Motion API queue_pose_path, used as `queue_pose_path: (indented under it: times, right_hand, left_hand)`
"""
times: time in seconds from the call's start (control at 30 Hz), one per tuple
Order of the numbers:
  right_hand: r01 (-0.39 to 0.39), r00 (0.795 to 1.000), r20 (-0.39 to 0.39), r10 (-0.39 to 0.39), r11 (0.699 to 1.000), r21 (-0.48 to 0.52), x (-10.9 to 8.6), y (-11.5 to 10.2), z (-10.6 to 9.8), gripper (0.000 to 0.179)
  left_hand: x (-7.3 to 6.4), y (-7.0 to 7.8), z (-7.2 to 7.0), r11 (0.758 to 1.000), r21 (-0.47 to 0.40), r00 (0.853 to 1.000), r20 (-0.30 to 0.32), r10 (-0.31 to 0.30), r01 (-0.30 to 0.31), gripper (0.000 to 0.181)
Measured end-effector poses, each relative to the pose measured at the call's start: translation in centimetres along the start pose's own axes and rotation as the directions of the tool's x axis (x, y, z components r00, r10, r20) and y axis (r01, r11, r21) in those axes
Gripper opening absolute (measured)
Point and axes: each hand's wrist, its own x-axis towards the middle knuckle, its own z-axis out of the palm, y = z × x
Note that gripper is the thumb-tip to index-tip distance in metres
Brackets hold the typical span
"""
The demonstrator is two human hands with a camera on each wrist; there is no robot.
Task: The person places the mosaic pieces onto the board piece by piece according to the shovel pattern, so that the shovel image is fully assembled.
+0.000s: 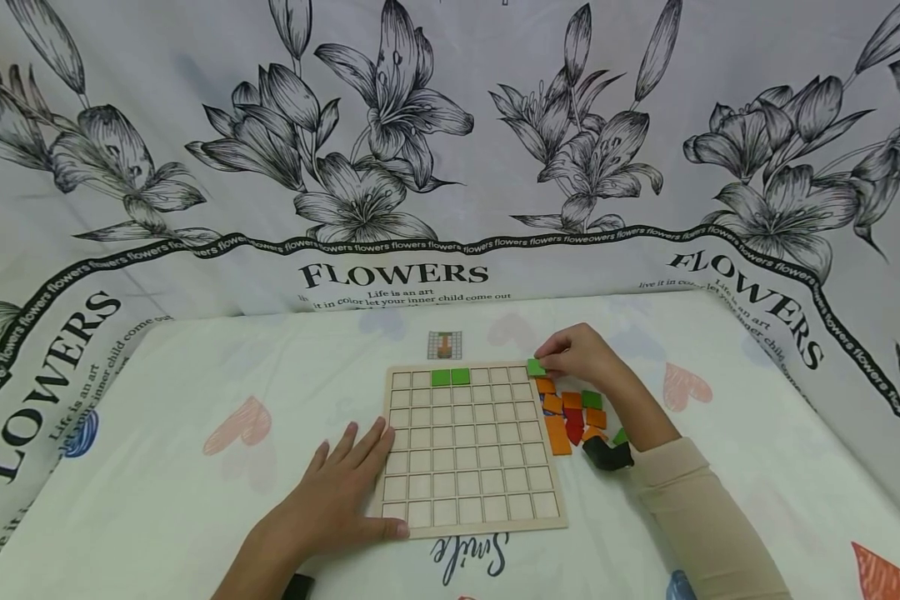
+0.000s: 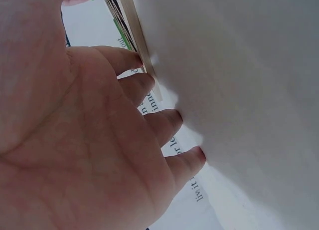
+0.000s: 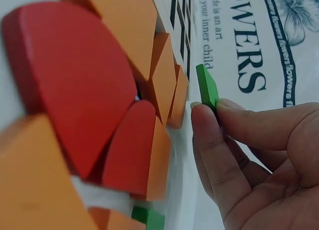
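Apparently mid-placement, pinching a green square tile (image 1: 536, 368) in the right hand (image 1: 583, 357) at the far right corner of the wooden grid board (image 1: 487, 527); touching its left edge with splayed left hand (image 1: 341, 490). Next, likely align and lower.

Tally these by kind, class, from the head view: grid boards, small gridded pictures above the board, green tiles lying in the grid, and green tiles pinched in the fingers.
Grid board: 1
Small gridded picture: 1
Green tiles in the grid: 2
Green tile pinched in the fingers: 1
Total: 5
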Motion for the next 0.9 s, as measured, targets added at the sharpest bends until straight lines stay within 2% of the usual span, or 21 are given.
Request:
queue_pose_path:
  times: [0.4, 0.9]
  right_hand:
    - [0.042, 0.996, 0.082, -0.046, 0.998, 0.043, 0.3, -0.6, 1.2, 0.011]
    - [0.034, 0.993, 0.11, -0.042, 0.996, 0.079, 0.7, -2.0, 2.9, 0.008]
  left_hand:
    - [0.0, 0.0, 0.0, 1.0, 0.003, 1.0, -0.011, 0.004, -0.004, 0.117]
    - [-0.1, 0.2, -0.2, 1.0, -0.014, 1.0, -0.009, 0.007, -0.007, 0.116]
